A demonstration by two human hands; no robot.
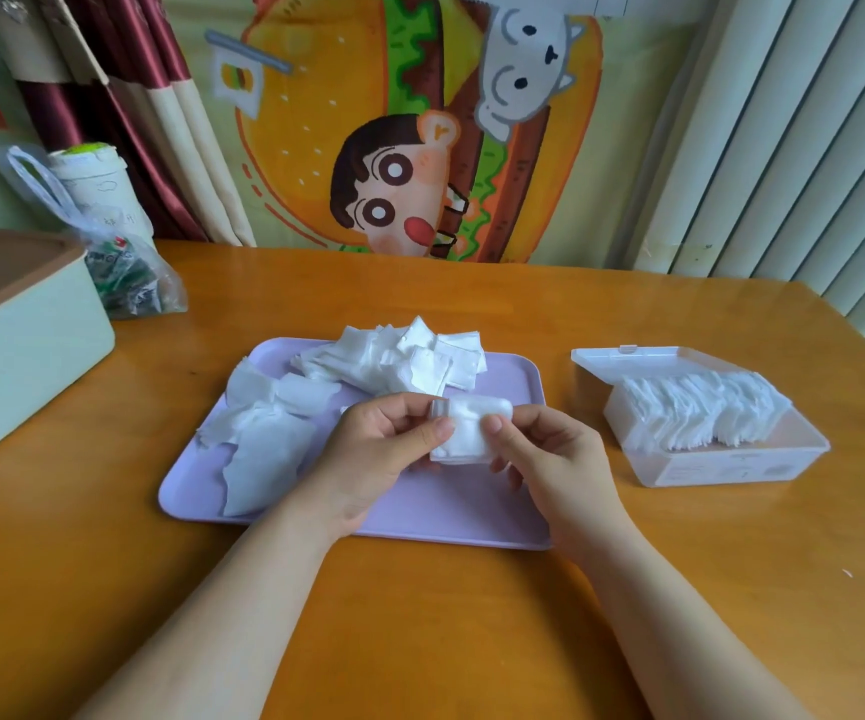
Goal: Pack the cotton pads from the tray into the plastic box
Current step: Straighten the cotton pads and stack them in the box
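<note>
A lilac tray (451,517) lies in the middle of the wooden table. White square cotton pads are heaped at its far side (404,358) and spread over its left part (264,433). Above the tray's right half, my left hand (378,454) and my right hand (549,459) together hold a small stack of cotton pads (469,431), thumbs on top. To the right stands the clear plastic box (731,465), lid open at the back, with a row of pads (700,407) filling its far part.
A pale green bin with a brown lid (19,335) stands at the left edge. Behind it are a plastic bag (123,272) and a white tub (92,189). A cartoon cloth hangs on the wall behind the table.
</note>
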